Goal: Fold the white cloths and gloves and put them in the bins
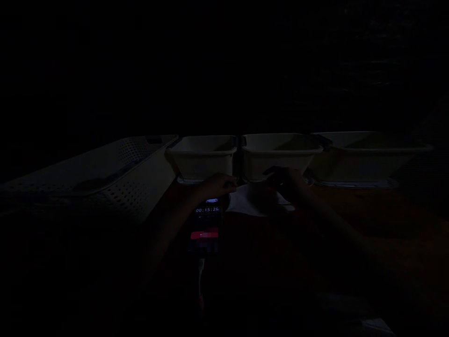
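Evidently unfinished, your handling leaves the white cloth [250, 202] between your left hand [219, 185] and right hand [288, 179], near side of 3 tubs [261, 160]; darkness hides whether either's fingers grip it.

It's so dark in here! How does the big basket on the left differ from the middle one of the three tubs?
The basket has walls pierced by many small holes; the middle tub shows a solid front wall.
The basket is long and looks larger; the middle tub is more compact.
The basket has a handle slot at its far end; the middle tub shows none.
Both look pale and open-topped.
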The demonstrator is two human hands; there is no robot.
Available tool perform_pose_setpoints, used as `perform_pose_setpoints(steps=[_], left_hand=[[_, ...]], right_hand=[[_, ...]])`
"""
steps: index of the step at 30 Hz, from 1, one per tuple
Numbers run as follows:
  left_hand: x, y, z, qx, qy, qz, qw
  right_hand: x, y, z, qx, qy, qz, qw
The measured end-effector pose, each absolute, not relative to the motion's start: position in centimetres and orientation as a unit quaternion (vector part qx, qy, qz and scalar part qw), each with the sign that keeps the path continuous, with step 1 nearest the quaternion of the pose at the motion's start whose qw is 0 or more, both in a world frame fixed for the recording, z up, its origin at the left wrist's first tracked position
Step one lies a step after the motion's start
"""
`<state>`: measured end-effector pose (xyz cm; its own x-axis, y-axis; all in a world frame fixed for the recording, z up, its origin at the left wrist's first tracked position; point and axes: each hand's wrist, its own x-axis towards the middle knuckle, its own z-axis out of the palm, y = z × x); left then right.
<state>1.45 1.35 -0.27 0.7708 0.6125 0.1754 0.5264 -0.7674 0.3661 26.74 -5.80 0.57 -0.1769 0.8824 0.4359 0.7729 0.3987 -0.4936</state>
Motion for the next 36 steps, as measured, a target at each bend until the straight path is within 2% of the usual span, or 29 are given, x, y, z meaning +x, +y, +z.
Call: perform_pose_setpoints(steps=[11,20,27,30,36], left_hand=[[1.4,0.2,1.0,0.92,0.33,0.14,0.158],[1.2,0.3,0.7,0.927,0.315,0.138,0.149],[2.1,-0.4,0.9,0.924,0.267,0.17,0.214],[2.3,-0.7,1.0,0.918,0.259,0.177,0.243],[2.5,-0.9,1.1,0.921,0.266,0.189,0.214]], right_hand=[[27.7,-5.5,0.6,-0.593,-0.739,-0.004,0.32],[26.2,-5.5,-0.3,-0.507,-0.797,0.041,0.325],[24.1,-7.1,0.2,-0.445,-0.813,0.139,0.349],[23.9,-7.3,0.5,-0.472,-0.794,0.132,0.359],[24.5,-6.5,-0.2,-0.457,-0.799,0.12,0.371]])
